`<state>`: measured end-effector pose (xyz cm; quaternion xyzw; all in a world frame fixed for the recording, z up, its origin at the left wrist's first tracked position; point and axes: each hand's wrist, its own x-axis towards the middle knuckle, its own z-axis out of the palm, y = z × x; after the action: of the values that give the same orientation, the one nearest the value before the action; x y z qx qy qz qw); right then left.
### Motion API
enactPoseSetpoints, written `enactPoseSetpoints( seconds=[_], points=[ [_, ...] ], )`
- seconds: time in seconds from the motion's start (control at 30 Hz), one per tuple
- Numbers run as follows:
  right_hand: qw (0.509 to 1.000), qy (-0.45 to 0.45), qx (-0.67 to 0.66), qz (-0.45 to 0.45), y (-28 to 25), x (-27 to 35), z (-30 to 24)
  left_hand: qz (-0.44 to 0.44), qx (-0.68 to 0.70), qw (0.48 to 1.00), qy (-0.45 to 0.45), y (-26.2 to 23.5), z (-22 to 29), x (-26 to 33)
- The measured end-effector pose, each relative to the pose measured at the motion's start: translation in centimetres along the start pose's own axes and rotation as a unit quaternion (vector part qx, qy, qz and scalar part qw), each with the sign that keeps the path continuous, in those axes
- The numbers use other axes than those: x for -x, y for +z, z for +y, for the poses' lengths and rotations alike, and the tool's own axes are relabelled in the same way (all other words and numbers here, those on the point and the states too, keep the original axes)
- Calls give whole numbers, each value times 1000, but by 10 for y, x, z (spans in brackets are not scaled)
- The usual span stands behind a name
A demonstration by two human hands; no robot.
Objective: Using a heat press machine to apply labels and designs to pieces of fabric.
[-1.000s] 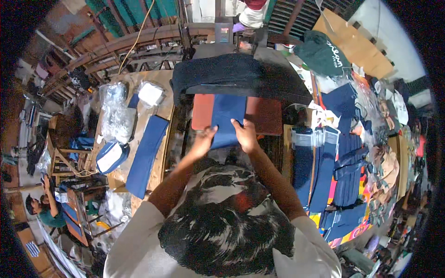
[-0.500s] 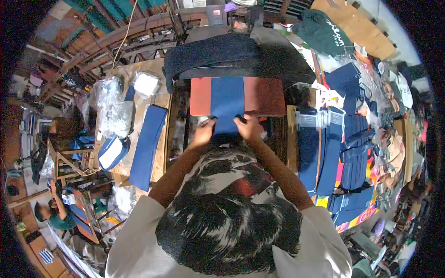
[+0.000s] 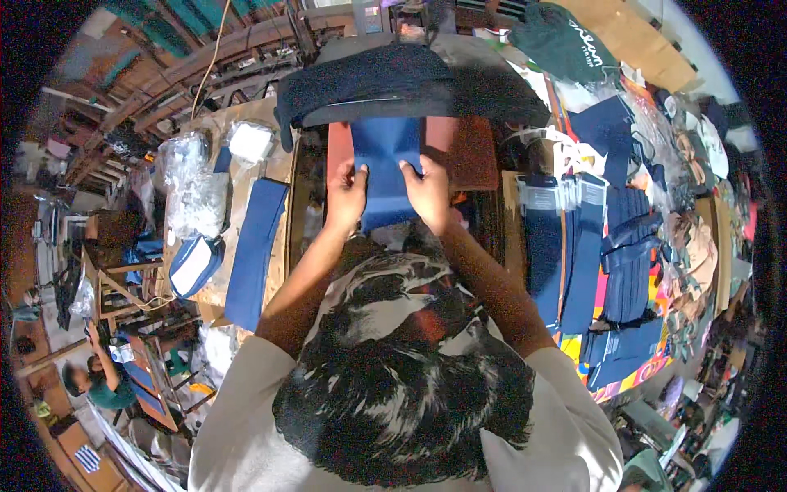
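Both hands [image 3: 385, 195] pushed blue cloth [image 3: 385, 156] farther onto red pad [image 3: 467, 152].

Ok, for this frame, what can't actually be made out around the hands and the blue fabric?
Head view only:
- Near end of the blue fabric piece: hidden behind the person's own head.
- Palms and lower fingers of the left hand and right hand: turned down onto the fabric, so the grip is unclear.
- Far end of the red-brown pad: covered by the dark press head.
- Stacked blue pieces at right: bent by the fisheye, count unclear.
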<state>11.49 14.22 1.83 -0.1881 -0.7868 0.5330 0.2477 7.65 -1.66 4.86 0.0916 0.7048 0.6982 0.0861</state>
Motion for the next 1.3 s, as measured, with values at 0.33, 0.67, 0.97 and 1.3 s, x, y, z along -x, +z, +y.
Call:
enactPoseSetpoints(
  seconds=[0.33, 0.67, 0.97, 1.3],
  points=[
    [990, 44, 128, -27, -8, 11, 29, 56, 31, 969, -238, -4, -43, 22],
    [970, 10, 235, 56, -43, 11, 78, 83, 13, 989, -119, -8, -57, 20],
    [954, -48, 267, 131, -45, 4, 71, 119, -11, 983, -140, -17, -73, 16],
    [974, -46, 203, 92, -43, 0, 77, 138, 1, 976, -171, -15, -75, 16]
  ],
)
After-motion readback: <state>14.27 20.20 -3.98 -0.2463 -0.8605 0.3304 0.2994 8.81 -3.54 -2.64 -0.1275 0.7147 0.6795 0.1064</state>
